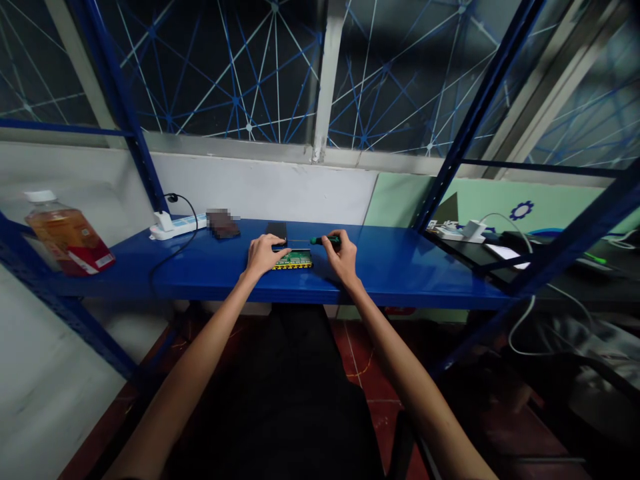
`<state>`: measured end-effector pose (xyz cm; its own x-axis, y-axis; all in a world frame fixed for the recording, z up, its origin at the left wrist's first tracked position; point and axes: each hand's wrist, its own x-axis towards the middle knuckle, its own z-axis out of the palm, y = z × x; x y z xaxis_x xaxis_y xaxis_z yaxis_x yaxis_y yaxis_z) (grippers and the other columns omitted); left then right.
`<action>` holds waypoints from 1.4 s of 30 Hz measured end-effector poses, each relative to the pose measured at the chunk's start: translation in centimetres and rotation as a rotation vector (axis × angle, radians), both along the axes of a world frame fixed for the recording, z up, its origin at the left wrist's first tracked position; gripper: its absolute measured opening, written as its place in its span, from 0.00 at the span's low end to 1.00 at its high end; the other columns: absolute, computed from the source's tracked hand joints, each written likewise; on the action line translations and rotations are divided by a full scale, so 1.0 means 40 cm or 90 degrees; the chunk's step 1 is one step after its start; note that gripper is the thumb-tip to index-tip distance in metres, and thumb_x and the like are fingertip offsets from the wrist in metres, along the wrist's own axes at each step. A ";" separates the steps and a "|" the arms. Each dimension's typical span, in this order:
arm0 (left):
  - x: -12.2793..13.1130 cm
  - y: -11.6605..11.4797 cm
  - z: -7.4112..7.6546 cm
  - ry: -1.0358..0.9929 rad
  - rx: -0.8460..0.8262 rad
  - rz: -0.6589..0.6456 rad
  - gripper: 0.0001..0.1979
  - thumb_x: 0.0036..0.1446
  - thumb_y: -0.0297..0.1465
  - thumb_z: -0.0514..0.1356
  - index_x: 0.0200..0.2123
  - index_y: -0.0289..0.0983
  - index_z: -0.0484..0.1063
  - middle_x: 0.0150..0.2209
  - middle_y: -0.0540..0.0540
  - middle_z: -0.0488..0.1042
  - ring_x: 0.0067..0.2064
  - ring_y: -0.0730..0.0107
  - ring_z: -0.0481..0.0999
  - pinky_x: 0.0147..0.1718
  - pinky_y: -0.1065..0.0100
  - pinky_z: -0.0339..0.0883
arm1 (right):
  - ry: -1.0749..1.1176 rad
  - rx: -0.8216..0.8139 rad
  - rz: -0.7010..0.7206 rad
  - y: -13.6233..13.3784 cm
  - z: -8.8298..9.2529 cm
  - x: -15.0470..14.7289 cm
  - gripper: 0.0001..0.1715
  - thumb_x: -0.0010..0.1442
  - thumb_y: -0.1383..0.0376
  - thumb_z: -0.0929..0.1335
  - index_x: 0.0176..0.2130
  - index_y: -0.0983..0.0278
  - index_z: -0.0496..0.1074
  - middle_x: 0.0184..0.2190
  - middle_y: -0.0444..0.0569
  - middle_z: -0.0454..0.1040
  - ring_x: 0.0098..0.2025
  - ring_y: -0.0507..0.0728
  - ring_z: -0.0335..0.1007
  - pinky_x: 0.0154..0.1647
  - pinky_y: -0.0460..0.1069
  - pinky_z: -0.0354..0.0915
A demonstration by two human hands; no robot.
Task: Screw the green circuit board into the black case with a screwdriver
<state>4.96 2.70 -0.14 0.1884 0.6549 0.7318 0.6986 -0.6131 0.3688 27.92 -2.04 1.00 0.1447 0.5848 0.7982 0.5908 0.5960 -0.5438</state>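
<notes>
"Fingers (334, 241) of the right hand (345, 260)?"
"Curled round a screwdriver (316, 241) that points left."
"And the left hand (262, 256)?"
"At the left end of the circuit board (299, 259), near edge of the blue table (400, 267); I cannot tell whether it grips."

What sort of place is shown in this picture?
Probably an electronics work area by a window: the right hand holds a screwdriver near a green circuit board, and a white power strip lies on the blue bench.
</notes>
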 end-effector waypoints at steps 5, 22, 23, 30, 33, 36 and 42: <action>-0.004 -0.014 0.001 0.003 0.011 0.049 0.08 0.57 0.38 0.66 0.36 0.41 0.82 0.39 0.45 0.82 0.43 0.57 0.79 0.44 0.58 0.72 | -0.013 -0.003 0.002 -0.003 0.002 -0.003 0.17 0.64 0.49 0.65 0.37 0.61 0.67 0.23 0.42 0.67 0.23 0.52 0.60 0.29 0.47 0.59; -0.007 -0.021 0.006 0.053 -0.015 0.034 0.09 0.61 0.34 0.61 0.37 0.42 0.82 0.40 0.44 0.81 0.45 0.56 0.77 0.45 0.57 0.69 | -0.023 -0.011 0.003 0.001 -0.002 0.000 0.19 0.64 0.48 0.64 0.36 0.61 0.67 0.23 0.42 0.69 0.22 0.52 0.60 0.29 0.47 0.60; -0.006 -0.021 0.006 0.058 -0.016 0.037 0.09 0.61 0.34 0.61 0.37 0.42 0.83 0.40 0.44 0.81 0.45 0.56 0.77 0.45 0.57 0.69 | -0.023 -0.009 0.004 0.001 -0.002 0.000 0.19 0.64 0.48 0.64 0.36 0.61 0.67 0.23 0.42 0.69 0.23 0.52 0.60 0.29 0.47 0.60; -0.007 -0.022 0.006 0.082 -0.006 0.049 0.08 0.61 0.33 0.61 0.37 0.43 0.82 0.40 0.45 0.81 0.45 0.56 0.76 0.44 0.57 0.68 | -0.042 0.001 -0.002 0.001 -0.003 0.001 0.19 0.64 0.48 0.64 0.36 0.61 0.66 0.24 0.44 0.70 0.23 0.52 0.61 0.29 0.47 0.60; -0.008 -0.024 0.008 0.091 -0.012 0.046 0.08 0.61 0.33 0.61 0.37 0.42 0.82 0.40 0.44 0.81 0.45 0.56 0.76 0.44 0.56 0.67 | -0.051 0.011 0.000 0.000 -0.002 0.001 0.18 0.65 0.49 0.64 0.36 0.60 0.66 0.26 0.45 0.72 0.24 0.52 0.62 0.30 0.48 0.61; -0.008 -0.025 0.010 0.102 -0.017 0.042 0.09 0.61 0.33 0.61 0.37 0.43 0.83 0.41 0.45 0.80 0.45 0.55 0.75 0.45 0.55 0.66 | -0.060 0.016 -0.008 0.000 -0.003 0.001 0.18 0.64 0.49 0.64 0.36 0.60 0.66 0.27 0.46 0.72 0.25 0.53 0.63 0.31 0.48 0.61; -0.005 -0.020 0.004 0.116 -0.016 0.034 0.09 0.61 0.31 0.60 0.37 0.43 0.83 0.41 0.44 0.80 0.46 0.54 0.75 0.47 0.54 0.65 | -0.048 0.012 -0.006 -0.002 -0.002 -0.001 0.17 0.64 0.49 0.64 0.37 0.60 0.66 0.24 0.44 0.70 0.23 0.52 0.63 0.29 0.47 0.60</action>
<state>4.76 1.91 0.01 0.2815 0.6855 0.6714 0.7866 -0.5656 0.2477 27.89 -2.13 0.93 0.0894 0.5679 0.8183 0.6354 0.6001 -0.4859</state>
